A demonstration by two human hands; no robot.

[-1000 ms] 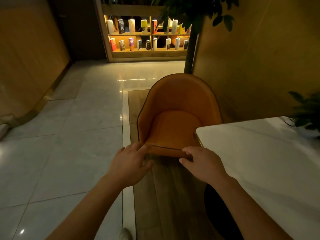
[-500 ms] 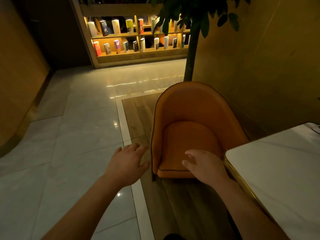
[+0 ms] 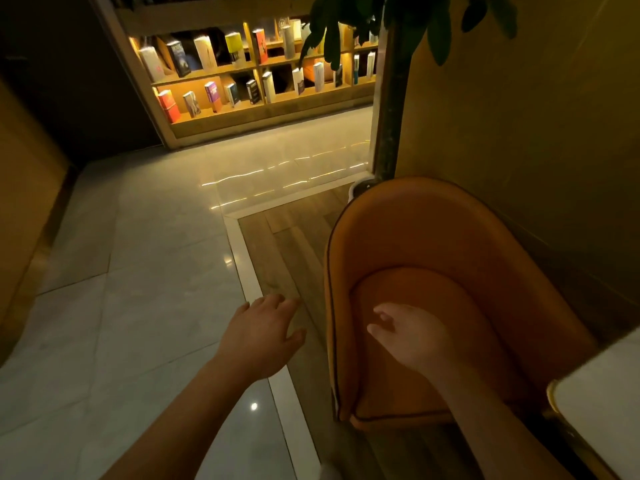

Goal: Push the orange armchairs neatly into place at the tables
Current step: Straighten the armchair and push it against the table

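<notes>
Orange armchair (image 3: 433, 233): tub back, dark piping, white table (image 3: 604, 389) at its 4 o'clock. Left hand (image 3: 263, 336) spread, empty; right hand (image 3: 414, 337) relaxed over seat. Bookshelf (image 3: 242, 114) titles unreadable.

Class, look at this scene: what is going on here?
A person reaches both bare hands toward an orange padded tub armchair by a white-topped table. The right hand is over the seat cushion, fingers relaxed. The left hand is spread open beside the chair, above the floor. Neither hand grips anything.
</notes>
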